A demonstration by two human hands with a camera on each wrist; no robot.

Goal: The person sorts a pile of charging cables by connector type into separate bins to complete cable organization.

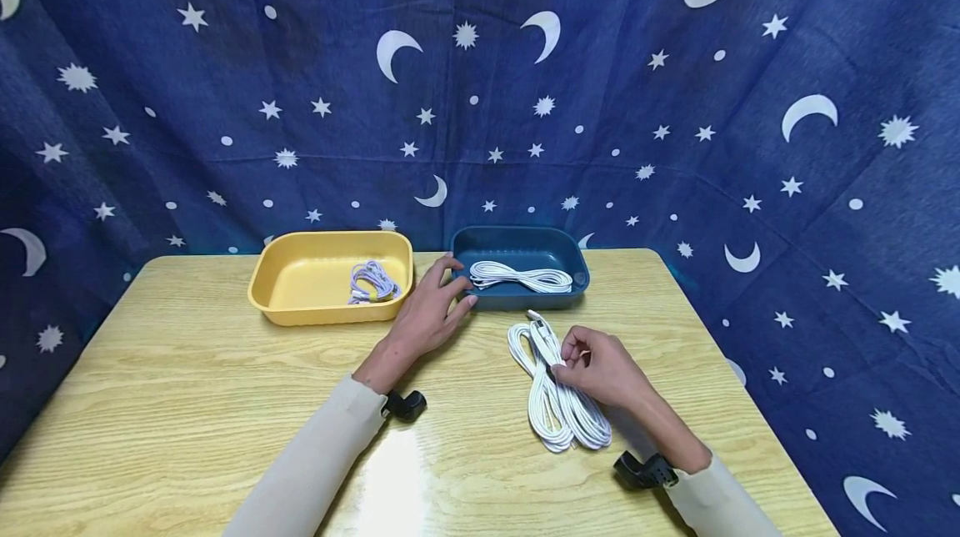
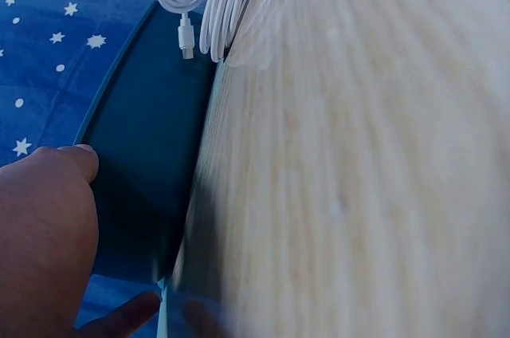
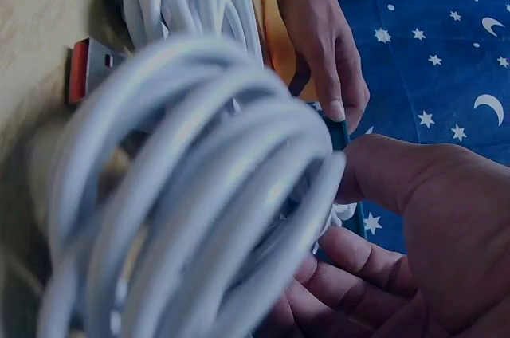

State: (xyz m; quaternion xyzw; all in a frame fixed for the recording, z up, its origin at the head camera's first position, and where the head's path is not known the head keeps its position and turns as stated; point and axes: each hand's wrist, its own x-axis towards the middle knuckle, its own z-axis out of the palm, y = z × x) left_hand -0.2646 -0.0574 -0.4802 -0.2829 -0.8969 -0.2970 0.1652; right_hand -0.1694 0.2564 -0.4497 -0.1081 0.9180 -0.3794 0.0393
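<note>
My right hand (image 1: pixel 603 366) pinches a bundle of coiled white cable (image 1: pixel 581 412) between thumb and fingers; its thick loops (image 3: pixel 191 170) fill the right wrist view. Beside and partly under it, another white cable coil (image 1: pixel 542 404) lies on the table. My left hand (image 1: pixel 431 312) has its fingers spread at the left end of the dark blue bin (image 1: pixel 517 238), fingertips touching the rim. Inside that bin rests a looped white cable (image 1: pixel 521 277). A plug with an orange inside (image 3: pixel 78 71) shows close to the held loops.
A yellow bin (image 1: pixel 300 316) stands left of the blue one, with a lilac cable bundle (image 1: pixel 372 283) at its right end. The wooden table (image 1: pixel 187 404) backs onto a dark blue curtain (image 1: pixel 337 70) with moons and stars. Black wrist cameras sit on both forearms.
</note>
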